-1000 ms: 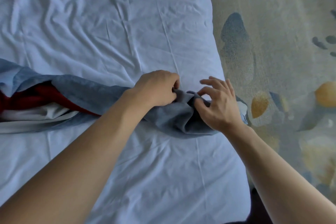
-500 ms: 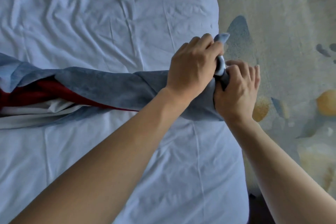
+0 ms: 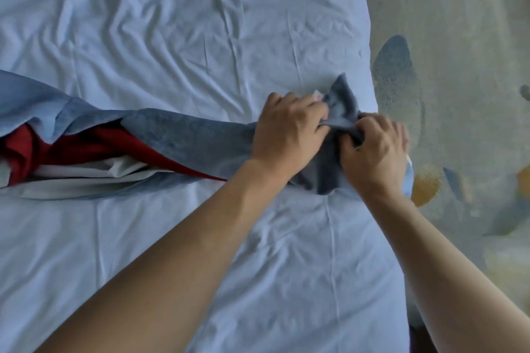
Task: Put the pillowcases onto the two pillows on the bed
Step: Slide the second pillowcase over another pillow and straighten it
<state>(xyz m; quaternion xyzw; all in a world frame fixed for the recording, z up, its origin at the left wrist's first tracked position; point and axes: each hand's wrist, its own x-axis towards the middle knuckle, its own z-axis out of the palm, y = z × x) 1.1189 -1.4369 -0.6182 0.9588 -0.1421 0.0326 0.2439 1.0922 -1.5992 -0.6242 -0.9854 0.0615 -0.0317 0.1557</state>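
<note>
A grey-blue pillowcase [image 3: 186, 135] lies stretched in a long bunch across the bed, from the left edge of view to the bed's right side. Red cloth [image 3: 94, 146] and white cloth [image 3: 86, 178] show through its open left part. My left hand [image 3: 289, 132] grips the bunched right end of the pillowcase from above. Close beside it, my right hand [image 3: 372, 152] grips the same end near the mattress edge. A corner of the fabric sticks up between the two hands. No bare pillow is in view.
The pale blue bed sheet [image 3: 186, 37] is wrinkled and fills most of the view. To the right of the bed's edge lies a beige patterned carpet [image 3: 459, 66] with blue and orange shapes.
Both hands dropped from a raised pull back onto the bed, still bunched together on the pillowcase's right end. The cloth has been drawn further toward the bed's right edge than a second ago.
</note>
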